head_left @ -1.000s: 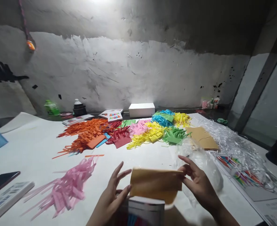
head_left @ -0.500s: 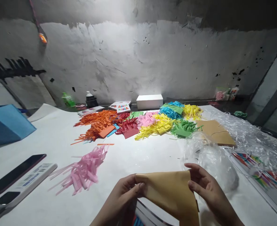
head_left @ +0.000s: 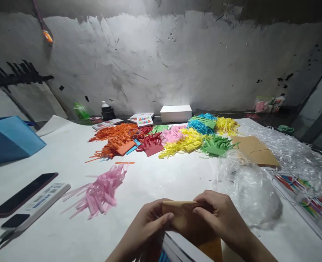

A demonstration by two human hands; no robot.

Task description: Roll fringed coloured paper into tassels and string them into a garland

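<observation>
Near the bottom middle, a sheet of brown paper (head_left: 189,222) is held up between both hands. My left hand (head_left: 150,223) pinches its top left edge between thumb and fingers. Closed on the top right edge is my right hand (head_left: 218,214), its thumb in front and fingers behind. Below the brown paper, a white-edged printed item (head_left: 187,247) with some blue on it shows at the frame's bottom; its lower part is cut off. Closest on the left lies a bunch of pink paper strips (head_left: 102,191). A crumpled clear plastic bag (head_left: 245,189) rests to the right.
Fringed paper bundles in orange (head_left: 114,138), yellow (head_left: 188,142) and green (head_left: 217,145) line the far side of the white table. A phone (head_left: 24,193) and a cabled power bank (head_left: 40,205) lie left; clear shreds (head_left: 294,153) and a brown sheet (head_left: 255,150) lie right.
My right hand has moved left along the paper's top edge and closed on it, nearer my left hand. The view has tilted slightly.
</observation>
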